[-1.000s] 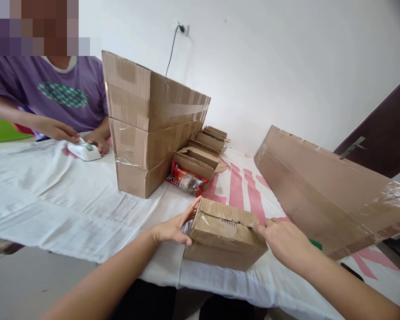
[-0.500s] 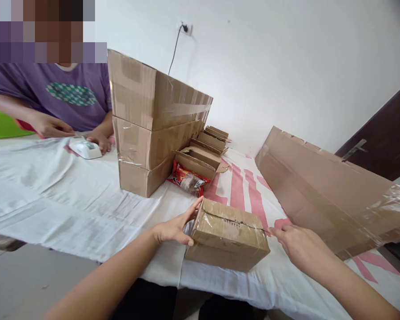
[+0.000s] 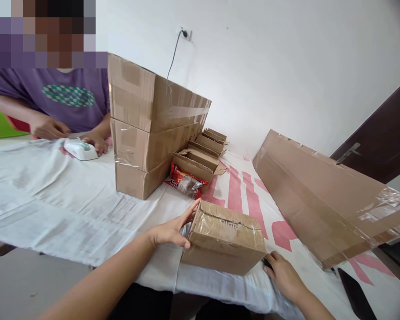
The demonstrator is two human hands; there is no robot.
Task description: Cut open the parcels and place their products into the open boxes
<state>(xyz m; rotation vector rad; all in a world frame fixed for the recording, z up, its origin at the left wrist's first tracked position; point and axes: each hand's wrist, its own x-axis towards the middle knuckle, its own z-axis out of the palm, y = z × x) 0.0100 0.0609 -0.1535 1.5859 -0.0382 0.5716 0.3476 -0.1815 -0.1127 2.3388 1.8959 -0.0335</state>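
Note:
A closed cardboard box (image 3: 225, 253) rests near the table's front edge, its top flaps meeting at a ragged seam under clear tape. My left hand (image 3: 175, 229) grips the box's left end, with the thumb at the front and the fingers behind. Beside the lower right corner of the box, my right hand (image 3: 285, 273) is closed around a small dark object (image 3: 267, 264). Fingers cover most of that object, so its kind is unclear. Behind the box lies a red snack packet (image 3: 186, 180), leaning against an open cardboard box (image 3: 196, 162).
Stacked long cardboard boxes (image 3: 133, 142) stand at the left, with several open boxes beyond. A large cardboard panel (image 3: 320, 195) leans at the right, near a flat black object (image 3: 355, 291). Across the table, a person in purple touches a white device (image 3: 80, 150).
My right hand has moved from the box's upper right edge down to its lower right corner, where a dark object now shows in it. My left hand stays on the box.

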